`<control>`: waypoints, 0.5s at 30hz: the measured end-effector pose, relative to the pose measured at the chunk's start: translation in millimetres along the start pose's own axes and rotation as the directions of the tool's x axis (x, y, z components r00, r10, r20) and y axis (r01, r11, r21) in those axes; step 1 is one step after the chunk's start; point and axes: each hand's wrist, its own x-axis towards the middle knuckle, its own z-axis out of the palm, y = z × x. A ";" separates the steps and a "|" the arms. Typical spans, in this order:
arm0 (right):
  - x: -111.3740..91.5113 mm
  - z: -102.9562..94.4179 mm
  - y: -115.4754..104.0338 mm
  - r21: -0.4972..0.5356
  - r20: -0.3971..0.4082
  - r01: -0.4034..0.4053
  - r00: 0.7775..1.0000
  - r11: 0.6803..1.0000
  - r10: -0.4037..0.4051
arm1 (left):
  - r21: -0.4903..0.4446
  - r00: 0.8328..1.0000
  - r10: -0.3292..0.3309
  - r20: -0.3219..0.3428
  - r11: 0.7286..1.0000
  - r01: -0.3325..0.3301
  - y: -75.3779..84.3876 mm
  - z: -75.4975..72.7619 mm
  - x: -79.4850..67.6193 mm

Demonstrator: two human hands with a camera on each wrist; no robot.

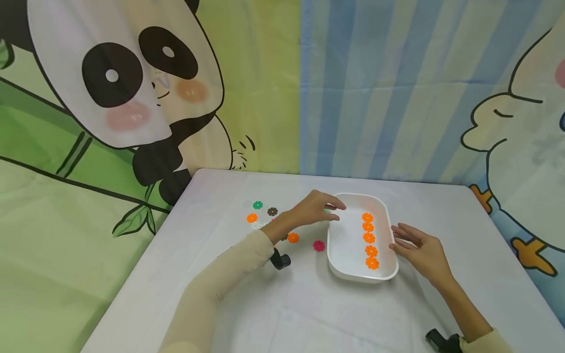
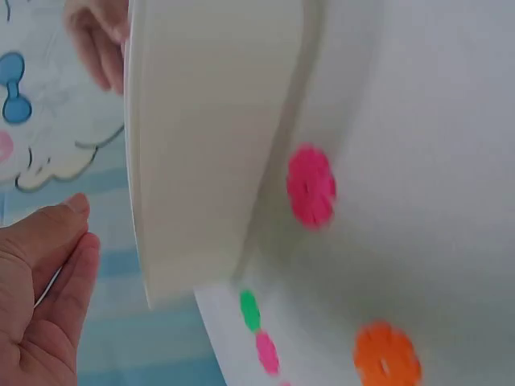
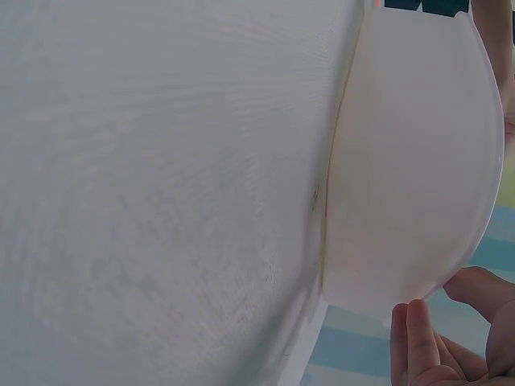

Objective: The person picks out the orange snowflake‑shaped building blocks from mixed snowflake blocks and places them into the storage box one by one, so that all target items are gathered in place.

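A white rectangular tray [image 1: 348, 274] holds a lengthwise row of several orange flower-shaped discs [image 1: 369, 238]. My left hand [image 1: 311, 208] hovers over the tray's left rim. Its thumb and fingers [image 2: 72, 273] are close together in the left wrist view, with no disc showing between them. At the right side of the tray, my right hand [image 1: 419, 252] has its fingertips and thumb right against the outer wall, fingers loosely extended. A pink flower-shaped disc [image 1: 319, 245] lies just outside the tray's left wall.
More flower-shaped discs lie left of the tray, partly hidden by my left forearm: green [image 1: 258, 205], brown [image 1: 272, 211], orange [image 1: 252, 218] and white [image 1: 256, 226]. The white table [image 1: 309, 314] ends at a printed cloth backdrop [image 1: 353, 98].
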 end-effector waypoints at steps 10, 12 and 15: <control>-0.7 0.0 1.8 0.018 0.006 0.002 1.000 1.000 -0.002 | -0.032 0.981 -0.191 -0.032 0.981 0.190 -48.1 -39.6 -59.1; -0.3 -0.2 2.1 0.012 0.007 -0.002 1.000 1.000 0.002 | -0.005 0.972 -0.236 -0.002 0.972 0.236 -53.8 -42.4 -69.1; 0.5 0.0 2.5 0.013 0.006 -0.003 1.000 1.000 0.003 | 0.043 0.953 -0.299 0.049 0.954 0.297 -59.0 -44.7 -81.1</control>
